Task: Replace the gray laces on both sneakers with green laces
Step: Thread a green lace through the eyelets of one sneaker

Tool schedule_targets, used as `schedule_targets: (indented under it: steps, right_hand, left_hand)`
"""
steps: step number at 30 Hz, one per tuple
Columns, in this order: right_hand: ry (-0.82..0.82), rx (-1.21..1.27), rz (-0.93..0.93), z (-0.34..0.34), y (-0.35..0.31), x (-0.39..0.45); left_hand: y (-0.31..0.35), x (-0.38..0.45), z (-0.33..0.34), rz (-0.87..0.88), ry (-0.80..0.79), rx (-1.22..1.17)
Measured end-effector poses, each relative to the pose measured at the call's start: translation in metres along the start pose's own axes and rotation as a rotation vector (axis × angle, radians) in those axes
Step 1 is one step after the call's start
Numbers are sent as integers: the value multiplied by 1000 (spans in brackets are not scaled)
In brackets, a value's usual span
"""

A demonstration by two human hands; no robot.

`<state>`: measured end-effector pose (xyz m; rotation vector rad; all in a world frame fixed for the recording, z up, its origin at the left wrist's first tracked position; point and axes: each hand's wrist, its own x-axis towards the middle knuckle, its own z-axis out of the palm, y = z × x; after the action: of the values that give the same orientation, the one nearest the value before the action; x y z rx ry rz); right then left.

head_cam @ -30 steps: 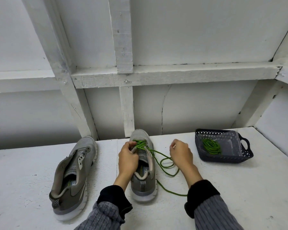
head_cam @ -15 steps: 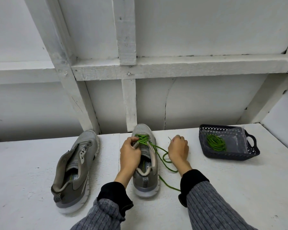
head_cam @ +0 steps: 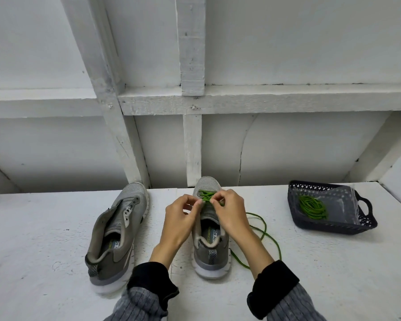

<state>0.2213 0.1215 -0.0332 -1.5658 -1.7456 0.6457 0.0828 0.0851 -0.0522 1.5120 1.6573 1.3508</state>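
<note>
Bare utility or storage space: white-painted timber framing (head_cam: 192, 98) behind rough white bench (head_cam: 33, 239).

Both forearms wear ribbed grey knit sleeves, each ending in a wide black cuff at the wrist. The left hand (head_cam: 180, 218) and right hand (head_cam: 232, 213) are bare, with no gloves, rings or watch, and the fingernails are short and plain.

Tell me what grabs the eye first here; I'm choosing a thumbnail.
The bright green lace stands out at the middle sneaker's toe end, where both hands, left and right, pinch it; its slack loops over the white table to the right. A second green coil lies in the dark basket at far right. The unlaced sneaker lies left.
</note>
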Motion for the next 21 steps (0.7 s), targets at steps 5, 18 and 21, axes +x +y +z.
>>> schedule_targets:
  steps: [5,18,21]
  right_hand:
    - [8,-64,-2,2,-1,-2]
    - [-92,-195,-204,3,-4,-10]
    - [-86,-266,-236,2,-7,-11]
  left_hand:
    - [-3,5,-11,-1,-120,25]
    - [-4,13,-17,-404,-248,-439]
    - [-6,14,-15,-389,-238,-442]
